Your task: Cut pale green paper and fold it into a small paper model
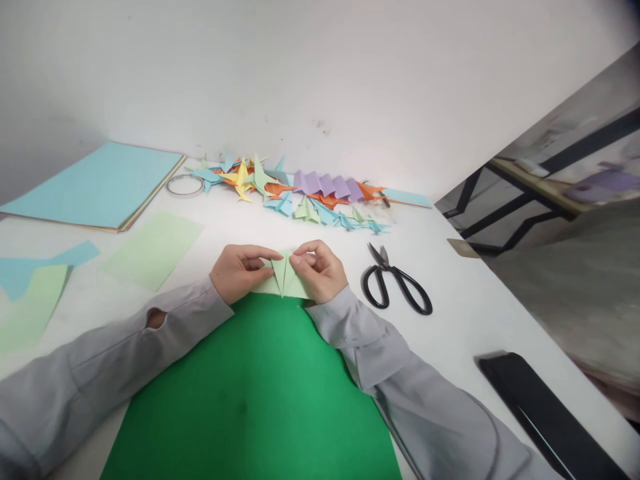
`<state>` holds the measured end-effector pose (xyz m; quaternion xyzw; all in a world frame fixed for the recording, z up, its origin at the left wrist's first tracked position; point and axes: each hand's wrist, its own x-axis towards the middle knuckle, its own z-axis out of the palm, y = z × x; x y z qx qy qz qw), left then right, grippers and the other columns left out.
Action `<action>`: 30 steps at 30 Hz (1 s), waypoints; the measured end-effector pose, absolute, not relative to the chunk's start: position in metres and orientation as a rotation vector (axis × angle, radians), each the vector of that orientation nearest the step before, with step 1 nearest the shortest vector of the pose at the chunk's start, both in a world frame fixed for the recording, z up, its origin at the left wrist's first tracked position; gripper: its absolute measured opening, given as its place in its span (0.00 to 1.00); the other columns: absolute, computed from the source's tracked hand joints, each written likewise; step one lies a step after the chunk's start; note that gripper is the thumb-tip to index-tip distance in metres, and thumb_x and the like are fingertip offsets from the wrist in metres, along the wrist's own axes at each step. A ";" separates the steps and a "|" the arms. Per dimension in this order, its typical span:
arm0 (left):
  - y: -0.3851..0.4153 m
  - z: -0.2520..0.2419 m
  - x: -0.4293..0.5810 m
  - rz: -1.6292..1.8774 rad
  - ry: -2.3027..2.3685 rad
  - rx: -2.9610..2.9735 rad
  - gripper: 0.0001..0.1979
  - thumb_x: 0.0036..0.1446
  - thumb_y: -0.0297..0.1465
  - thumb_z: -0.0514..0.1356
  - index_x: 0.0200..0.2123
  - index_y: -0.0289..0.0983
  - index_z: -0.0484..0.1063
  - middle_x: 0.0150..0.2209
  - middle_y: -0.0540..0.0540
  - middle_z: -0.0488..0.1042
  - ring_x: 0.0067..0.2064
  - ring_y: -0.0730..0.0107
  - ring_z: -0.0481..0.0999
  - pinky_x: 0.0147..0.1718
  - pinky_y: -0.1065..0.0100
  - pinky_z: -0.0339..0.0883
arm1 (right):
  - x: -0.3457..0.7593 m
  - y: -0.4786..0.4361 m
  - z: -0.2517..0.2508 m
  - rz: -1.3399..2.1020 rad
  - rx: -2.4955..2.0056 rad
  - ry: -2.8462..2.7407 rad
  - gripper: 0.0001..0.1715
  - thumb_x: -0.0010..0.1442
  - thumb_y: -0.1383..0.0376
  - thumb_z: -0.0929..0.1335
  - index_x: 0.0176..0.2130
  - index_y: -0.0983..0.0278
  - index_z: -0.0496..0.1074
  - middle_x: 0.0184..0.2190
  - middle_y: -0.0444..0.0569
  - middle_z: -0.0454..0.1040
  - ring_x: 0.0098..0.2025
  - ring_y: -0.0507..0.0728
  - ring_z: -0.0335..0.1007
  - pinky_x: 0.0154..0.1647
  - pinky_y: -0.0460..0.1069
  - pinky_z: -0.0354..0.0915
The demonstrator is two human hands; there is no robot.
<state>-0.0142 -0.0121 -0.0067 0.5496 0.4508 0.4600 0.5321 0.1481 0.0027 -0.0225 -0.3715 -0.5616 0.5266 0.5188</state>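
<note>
A small piece of folded light green paper is held between my two hands, over the far edge of a large green sheet. Its middle shows a narrow pointed flap with the tip toward me. My left hand pinches the paper's left side, the index finger stretched along its top edge. On the right side, my right hand grips it between thumb and bent fingers. The fingers partly cover both ends of the paper.
Black-handled scissors lie right of my hands, and a black flat object nearer me. Folded paper figures line the wall. Stacked coloured sheets, a ring-shaped coil and loose green paper lie to the left.
</note>
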 end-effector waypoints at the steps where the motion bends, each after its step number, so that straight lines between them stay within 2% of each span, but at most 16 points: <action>1: -0.012 -0.007 -0.015 1.113 1.083 1.292 0.15 0.37 0.27 0.63 0.34 0.30 0.76 0.13 0.56 0.60 0.16 0.83 0.55 0.14 0.77 0.46 | 0.149 0.003 -0.023 1.261 -0.882 -1.357 0.10 0.48 0.62 0.69 0.30 0.62 0.65 0.15 0.36 0.61 0.17 0.46 0.51 0.18 0.43 0.48; 5: -0.009 -0.010 -0.016 1.198 1.122 1.249 0.14 0.37 0.27 0.64 0.32 0.31 0.76 0.13 0.55 0.64 0.15 0.82 0.58 0.14 0.78 0.49 | 0.153 0.006 -0.025 1.249 -0.857 -1.400 0.09 0.45 0.66 0.70 0.31 0.63 0.69 0.24 0.42 0.69 0.25 0.48 0.62 0.26 0.45 0.58; 10: -0.006 -0.009 -0.014 1.284 1.133 1.205 0.12 0.35 0.27 0.67 0.29 0.33 0.77 0.22 0.48 0.76 0.24 0.73 0.72 0.23 0.73 0.66 | 0.152 0.009 -0.033 1.151 -0.853 -1.405 0.11 0.43 0.66 0.71 0.32 0.63 0.71 0.28 0.45 0.72 0.32 0.52 0.67 0.35 0.49 0.62; 15: -0.005 -0.008 -0.012 1.343 1.214 1.204 0.11 0.34 0.29 0.68 0.27 0.34 0.78 0.26 0.45 0.78 0.30 0.67 0.76 0.32 0.67 0.70 | 0.151 0.011 -0.037 1.098 -0.964 -1.419 0.14 0.43 0.62 0.71 0.33 0.63 0.71 0.27 0.46 0.71 0.30 0.53 0.66 0.31 0.48 0.62; 20: -0.005 -0.011 -0.013 1.322 1.177 1.188 0.13 0.33 0.31 0.69 0.28 0.33 0.78 0.28 0.44 0.79 0.32 0.65 0.77 0.34 0.66 0.71 | 0.152 0.011 -0.036 1.063 -1.012 -1.436 0.15 0.42 0.62 0.71 0.33 0.63 0.71 0.28 0.47 0.71 0.32 0.53 0.65 0.31 0.48 0.62; 30: -0.004 -0.012 -0.013 1.323 1.114 1.156 0.19 0.30 0.31 0.71 0.31 0.32 0.77 0.32 0.42 0.79 0.36 0.63 0.77 0.37 0.64 0.71 | 0.151 0.008 -0.031 1.100 -1.027 -1.364 0.15 0.39 0.63 0.73 0.30 0.64 0.73 0.24 0.43 0.66 0.26 0.49 0.60 0.23 0.45 0.56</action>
